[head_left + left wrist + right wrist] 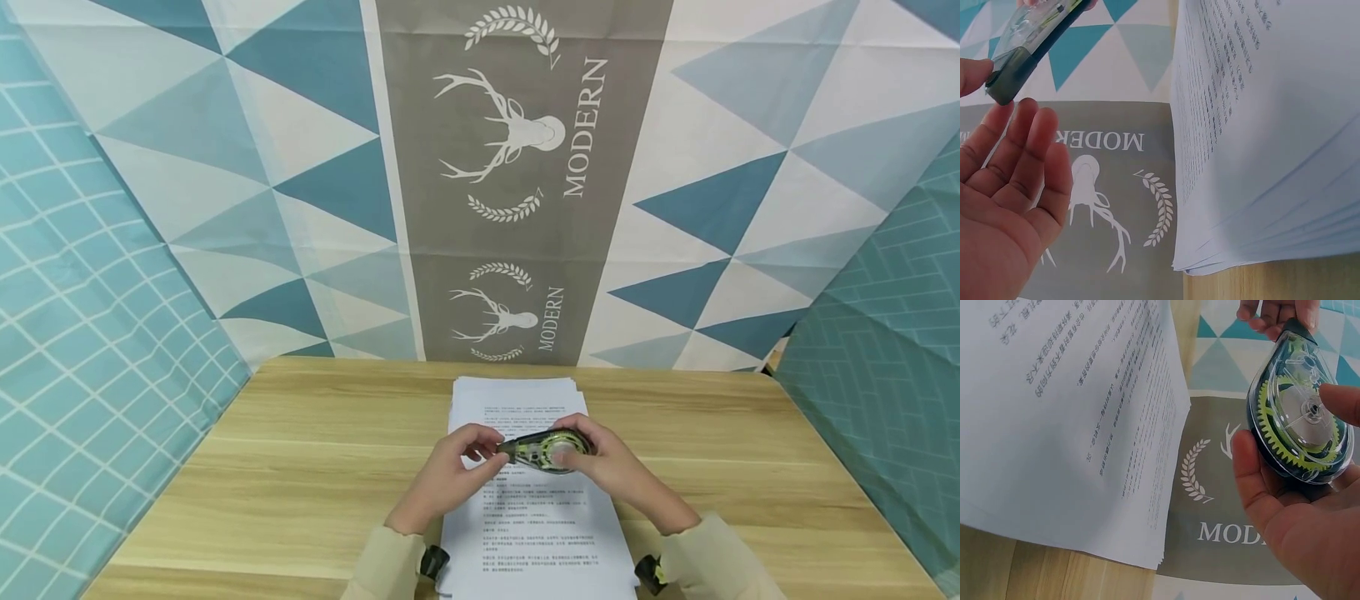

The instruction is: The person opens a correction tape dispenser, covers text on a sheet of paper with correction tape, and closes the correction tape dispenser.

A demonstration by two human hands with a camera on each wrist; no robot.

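A correction tape (551,451) with a clear body and a yellow-green gear wheel is held up over a stack of printed paper (536,533). My right hand (618,471) grips its wide rounded end, thumb on the clear face and fingers underneath, as the right wrist view shows. At the narrow end, my left hand (453,471) pinches the dark cap (1011,76) between thumb and fingertips. The other left fingers extend loosely below the cap in the left wrist view. The dark tip (1297,328) points toward the left hand.
The paper stack lies on a wooden table (315,450), its sheets slightly uneven at the edges. Behind the table hangs a patterned cloth (495,233) with deer heads and triangles. Blue tiled-pattern sheets (90,333) flank the sides. Dark wrist devices (433,562) sit near both sleeves.
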